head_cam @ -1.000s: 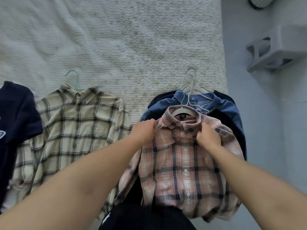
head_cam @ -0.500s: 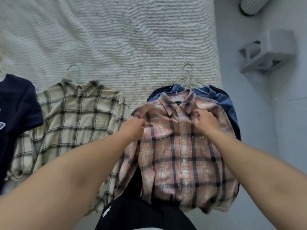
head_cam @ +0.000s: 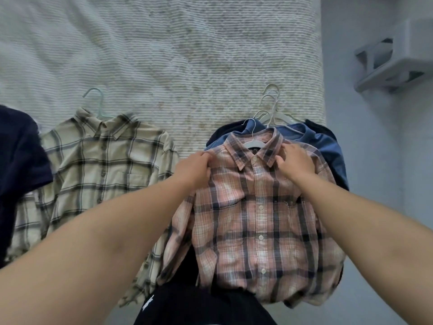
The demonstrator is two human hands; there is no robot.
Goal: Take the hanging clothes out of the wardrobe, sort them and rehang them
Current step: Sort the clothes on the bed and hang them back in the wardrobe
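Pink plaid shirt [head_cam: 255, 219] on white hanger [head_cam: 254, 143], topmost of pile at bed [head_cam: 164, 55] edge. Left hand [head_cam: 194, 168] pinches its shoulder; right hand [head_cam: 296, 161] fingers curled on collar side. Cream plaid shirt [head_cam: 98, 165] lies left.

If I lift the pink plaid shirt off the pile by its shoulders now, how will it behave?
Pink plaid shirt looks thin and floppy, so the body and sleeves would probably droop. It likely weighs little. Its hanger sits loose in the collar and may slip or snag the hangers beneath.

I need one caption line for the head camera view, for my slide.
Both hands, left and right, grip the shoulders of a pink plaid shirt lying atop a pile of hangered clothes on the bed.
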